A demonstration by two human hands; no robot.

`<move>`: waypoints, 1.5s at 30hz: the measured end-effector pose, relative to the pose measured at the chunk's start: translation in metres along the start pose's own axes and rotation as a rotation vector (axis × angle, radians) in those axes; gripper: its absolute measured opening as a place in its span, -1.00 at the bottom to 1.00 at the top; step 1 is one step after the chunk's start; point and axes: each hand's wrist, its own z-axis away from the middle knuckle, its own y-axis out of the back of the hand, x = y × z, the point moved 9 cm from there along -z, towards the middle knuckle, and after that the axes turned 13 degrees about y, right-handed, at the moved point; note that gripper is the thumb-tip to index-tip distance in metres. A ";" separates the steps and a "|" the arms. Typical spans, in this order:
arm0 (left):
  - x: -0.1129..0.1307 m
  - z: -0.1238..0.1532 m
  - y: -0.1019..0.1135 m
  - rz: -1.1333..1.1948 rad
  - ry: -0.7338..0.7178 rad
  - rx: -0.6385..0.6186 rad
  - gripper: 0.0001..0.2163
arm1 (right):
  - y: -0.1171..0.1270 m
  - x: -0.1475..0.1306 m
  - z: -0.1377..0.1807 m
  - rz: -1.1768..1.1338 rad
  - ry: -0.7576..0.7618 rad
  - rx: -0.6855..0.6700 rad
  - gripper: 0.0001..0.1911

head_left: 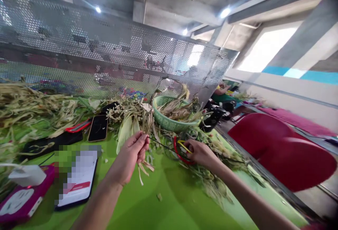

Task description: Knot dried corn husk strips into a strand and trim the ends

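Observation:
My left hand (136, 149) is closed, thumb and fingers pinching a bundle of dried corn husk strips (148, 119). Loose strip ends (144, 173) stick out below the fingers. A thin dark cord (162, 144) stretches from this pinch across to my right hand (200, 154). My right fingers are curled around a tool with a red curved part (182, 157) and a yellow part (184, 146); its exact kind is not clear. Beside the left hand stands a wide pale husk (128, 131). Shredded green-grey husk (211, 184) lies under the right wrist.
A green plastic basket (169, 124) of husks stands behind my hands. To the left lie a dark phone (97, 128), a lit phone (79, 184) and a purple power bank (26, 201) with a white charger. A perforated metal screen (118, 54) borders the green table; a red chair (280, 149) stands right.

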 end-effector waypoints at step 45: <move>-0.013 -0.019 0.021 -0.034 0.071 0.078 -0.73 | 0.123 -0.040 -0.007 -0.421 0.186 0.415 -0.64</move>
